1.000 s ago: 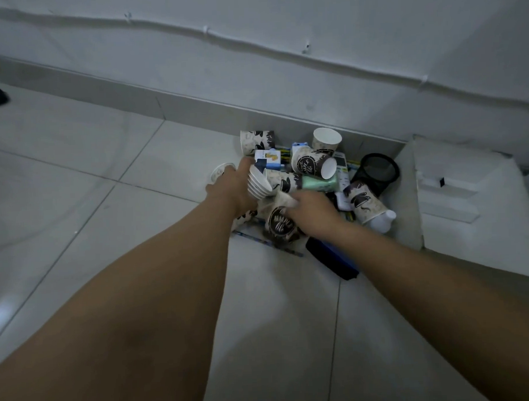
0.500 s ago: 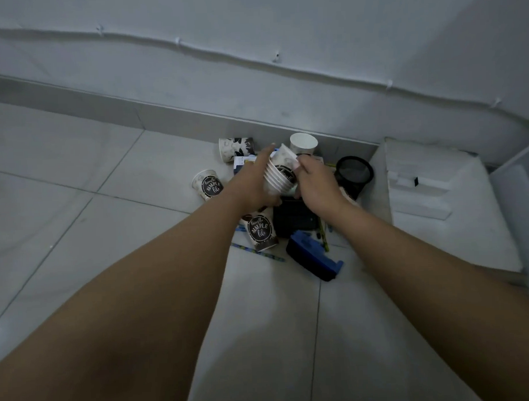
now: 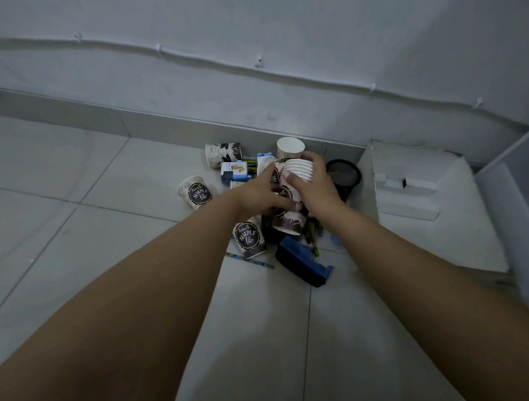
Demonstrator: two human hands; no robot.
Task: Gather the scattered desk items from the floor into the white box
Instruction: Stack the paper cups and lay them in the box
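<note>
Right hand [image 3: 315,186] grips the nested cup stack [image 3: 298,170], left hand [image 3: 258,196] steadying; white box [image 3: 431,212] lies at three o'clock, nearer the right.

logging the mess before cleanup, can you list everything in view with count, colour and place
stack of paper cups: one, white, held in both hands
loose paper cups: at least five, white with dark print, around the pile
mesh pen holder: one, black, beside the box
eraser: one, blue and black, near edge of the pile
small carton: one, blue and white, far left of pile
pencil: one, blue, on the tile
box: one, white, right
hands: left, right, both on the stack
</note>
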